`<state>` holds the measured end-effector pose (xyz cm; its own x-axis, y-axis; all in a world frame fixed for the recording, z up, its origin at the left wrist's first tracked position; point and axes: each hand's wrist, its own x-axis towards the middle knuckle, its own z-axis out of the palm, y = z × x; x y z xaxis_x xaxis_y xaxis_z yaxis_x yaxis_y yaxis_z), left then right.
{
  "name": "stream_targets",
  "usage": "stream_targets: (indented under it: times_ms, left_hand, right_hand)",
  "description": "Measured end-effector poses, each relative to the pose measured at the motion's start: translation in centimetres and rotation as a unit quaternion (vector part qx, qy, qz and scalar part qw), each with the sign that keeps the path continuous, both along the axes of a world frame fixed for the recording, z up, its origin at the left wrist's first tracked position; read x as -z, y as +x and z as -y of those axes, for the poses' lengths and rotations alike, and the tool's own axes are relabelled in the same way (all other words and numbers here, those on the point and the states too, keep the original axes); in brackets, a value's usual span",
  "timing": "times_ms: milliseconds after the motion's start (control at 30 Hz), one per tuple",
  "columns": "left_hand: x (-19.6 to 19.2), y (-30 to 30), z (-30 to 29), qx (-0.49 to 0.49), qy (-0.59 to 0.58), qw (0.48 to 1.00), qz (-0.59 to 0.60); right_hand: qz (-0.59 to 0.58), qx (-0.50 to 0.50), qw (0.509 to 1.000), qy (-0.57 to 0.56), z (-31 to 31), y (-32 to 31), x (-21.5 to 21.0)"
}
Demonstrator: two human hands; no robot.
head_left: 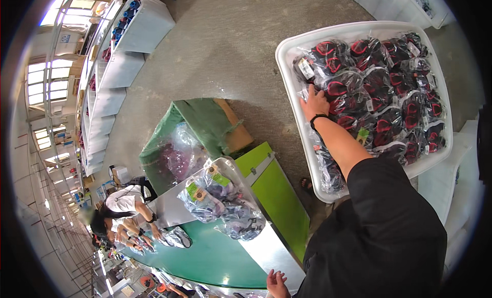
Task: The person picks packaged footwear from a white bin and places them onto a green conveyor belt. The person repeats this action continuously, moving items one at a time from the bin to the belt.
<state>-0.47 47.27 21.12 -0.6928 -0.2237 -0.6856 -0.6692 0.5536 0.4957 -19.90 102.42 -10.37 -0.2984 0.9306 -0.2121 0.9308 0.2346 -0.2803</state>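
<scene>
My right hand [315,104], with a dark band at its wrist, reaches into a big white plastic tub [281,59] at the upper right. Its fingers are apart and rest on black-and-red shoes in clear bags [344,99] along the tub's left side. Bagged pairs lie in rows, some with white tags. Down at the lower edge, my left hand [277,284] hovers by the metal end of a green-topped conveyor table [215,254]. Nothing shows in it, and its fingers are loosely bent and apart.
A clear tray [231,167] of bagged greyish-blue shoes [212,195] sits on the table end. Beside it stand a green-covered box [197,118] and a lime-green panel [279,188]. Co-workers [125,203] handle bagged shoes farther along the table. White bins [146,24] line the left.
</scene>
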Motion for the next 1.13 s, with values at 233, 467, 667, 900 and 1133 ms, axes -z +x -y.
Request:
stream_targets:
  times_ms: [233,467,667,900,1133]
  left_hand:
    - [2.6,1.0,1.9,0.026,0.023,0.999,-0.012]
    - [2.9,-0.2,3.4,0.055,0.024,0.998,-0.022]
    - [3.7,-1.2,5.5,0.042,0.042,0.997,-0.052]
    - [7.3,1.2,10.8,0.021,0.066,0.997,-0.039]
    - [14.7,0.8,15.0,0.012,0.073,0.996,-0.048]
  right_hand:
    - [0.011,-0.015,0.999,-0.038,-0.4,0.1,-0.1]
    - [-0.045,-0.143,0.976,-0.155,-2.1,4.1,-0.7]
    - [0.051,-0.143,0.972,-0.179,-1.3,2.4,-3.0]
    - [-0.174,-0.143,0.969,-0.101,-1.4,8.5,-1.8]
    - [-0.362,-0.064,0.868,-0.334,1.4,14.1,-1.5]
